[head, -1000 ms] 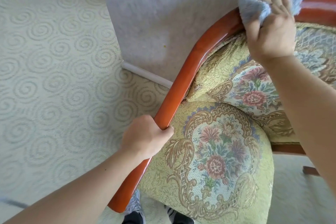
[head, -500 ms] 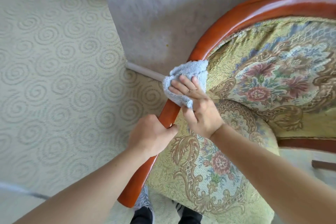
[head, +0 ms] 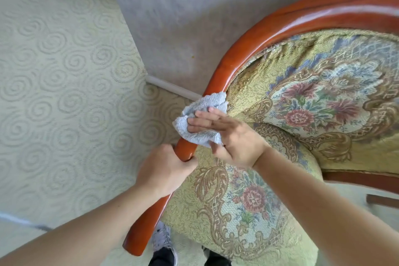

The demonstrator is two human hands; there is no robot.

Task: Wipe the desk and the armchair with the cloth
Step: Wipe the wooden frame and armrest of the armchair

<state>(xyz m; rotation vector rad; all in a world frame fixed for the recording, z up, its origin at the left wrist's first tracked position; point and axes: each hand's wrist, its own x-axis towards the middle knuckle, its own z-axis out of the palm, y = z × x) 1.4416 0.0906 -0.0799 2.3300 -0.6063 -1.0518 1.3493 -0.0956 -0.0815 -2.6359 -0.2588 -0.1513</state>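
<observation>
The armchair has a curved reddish-brown wooden frame [head: 237, 49] and floral yellow upholstery [head: 248, 201]. A light blue fluffy cloth [head: 200, 108] is draped over the wooden rail about halfway down. My right hand [head: 228, 136] presses on the cloth with the fingers stretched out flat. My left hand [head: 166, 168] is wrapped around the rail just below the cloth. The desk is not in view.
A grey textured wall [head: 183, 17] meets a swirl-patterned wall [head: 54, 93] at a corner behind the chair, with a white skirting strip [head: 172, 88] at the floor. My shoes [head: 164, 244] show at the bottom edge.
My right hand slid the cloth from the top of the chair back down the left rail, close to my left hand. Its fingers now lie flatter. My left hand kept its grip.
</observation>
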